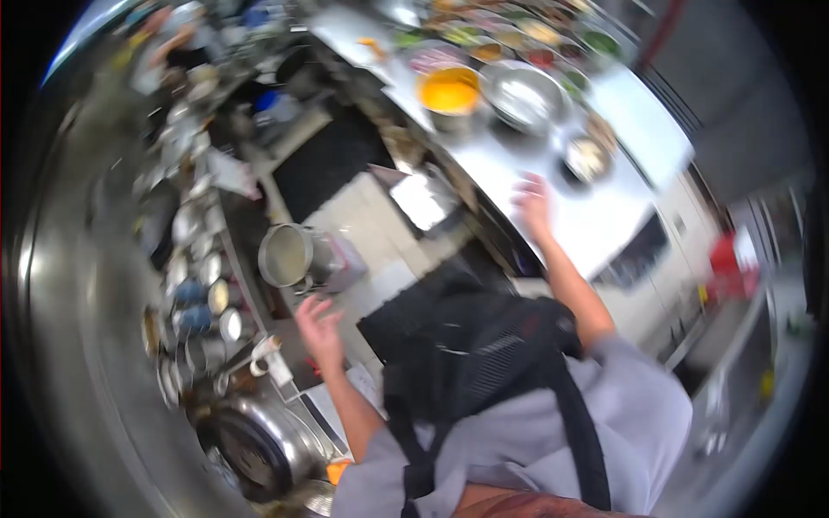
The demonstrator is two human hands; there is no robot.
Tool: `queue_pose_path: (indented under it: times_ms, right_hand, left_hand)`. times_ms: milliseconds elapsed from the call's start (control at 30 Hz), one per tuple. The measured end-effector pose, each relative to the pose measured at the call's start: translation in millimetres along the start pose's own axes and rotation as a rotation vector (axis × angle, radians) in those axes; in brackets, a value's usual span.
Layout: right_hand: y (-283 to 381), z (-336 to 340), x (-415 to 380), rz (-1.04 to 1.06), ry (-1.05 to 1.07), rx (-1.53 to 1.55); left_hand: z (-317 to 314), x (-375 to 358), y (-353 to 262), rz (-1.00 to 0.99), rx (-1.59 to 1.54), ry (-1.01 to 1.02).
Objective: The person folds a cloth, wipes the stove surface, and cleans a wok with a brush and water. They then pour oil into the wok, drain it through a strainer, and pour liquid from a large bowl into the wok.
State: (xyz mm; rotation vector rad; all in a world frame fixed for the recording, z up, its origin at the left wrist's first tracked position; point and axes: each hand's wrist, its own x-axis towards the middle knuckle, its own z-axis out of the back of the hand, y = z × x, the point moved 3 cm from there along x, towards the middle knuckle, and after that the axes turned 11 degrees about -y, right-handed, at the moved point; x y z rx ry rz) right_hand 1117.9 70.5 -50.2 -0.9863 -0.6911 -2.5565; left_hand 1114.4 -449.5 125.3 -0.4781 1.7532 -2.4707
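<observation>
My left hand [319,331] is held out over the floor side with its fingers apart and nothing in it. Just beyond it stands a large metal pot [287,255] with pale contents. Over the near edge of the steel counter [561,229] reaches my right hand [534,205], fingers stretched out and blurred, with nothing visible in it. Nearest to that hand on the counter are a small bowl of pale food [587,159], a wide steel bowl [525,97] and a pot of bright orange contents [450,91].
Several bowls of colourful food crowd the counter's far end around a plate of purple shreds [438,59]. Dark mats [332,164] lie on the tiled floor. Pots and pans line the left side, including a large round pan [250,453]. A red box [735,263] is at right.
</observation>
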Motion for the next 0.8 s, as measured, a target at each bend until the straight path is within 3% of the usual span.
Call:
queue_pose_path:
  times_ms: [33,67,100,167,233,267,333,500,533,567,633,767,800]
  right_hand:
    - [-38,25,-33,-0.451,-0.432,-0.071]
    - [-76,54,-69,-0.937,-0.82,-0.095]
    - [-113,88,-82,-0.859,-0.647,-0.491]
    - [-114,154,-66,-1.243,-0.966,-0.236]
    - [-109,189,-63,-1.178,-0.983,-0.453]
    - [-99,200,-52,-1.17,-1.001,-0.468]
    - [-87,202,-30,-1.108,-1.033,-0.305]
    - [-83,146,24,-1.004,-0.81,0.125]
    - [-84,123,37,-0.956,-0.835,0.183]
    - [-58,113,66,-0.949,-0.714,0.09]
    - [-42,67,102,-0.822,-0.567,0.218]
    - [11,-10,164,-0.773,-0.266,0.597]
    - [14,-18,173,-0.752,-0.235,0.604]
  left_hand:
    - [-13,10,14,-0.119,-0.046,0.145]
    - [-30,14,11,-0.038,0.004,0.228]
    - [-46,18,12,-0.013,0.002,0.222]
    - [-70,27,-6,0.062,0.014,0.221]
    - [-85,31,-22,0.102,0.034,0.183]
    - [-90,34,-20,0.015,0.077,0.169]
    - [-92,40,-17,-0.061,0.12,0.129]
    - [-66,50,-5,-0.156,0.29,0.028]
    - [-54,51,-10,-0.129,0.315,0.006]
    - [-39,53,-15,-0.098,0.338,-0.018]
    - [-2,57,-10,-0.076,0.266,-0.119]
    - [106,56,-34,-0.28,0.561,-0.459]
    - [135,53,-39,-0.247,0.559,-0.513]
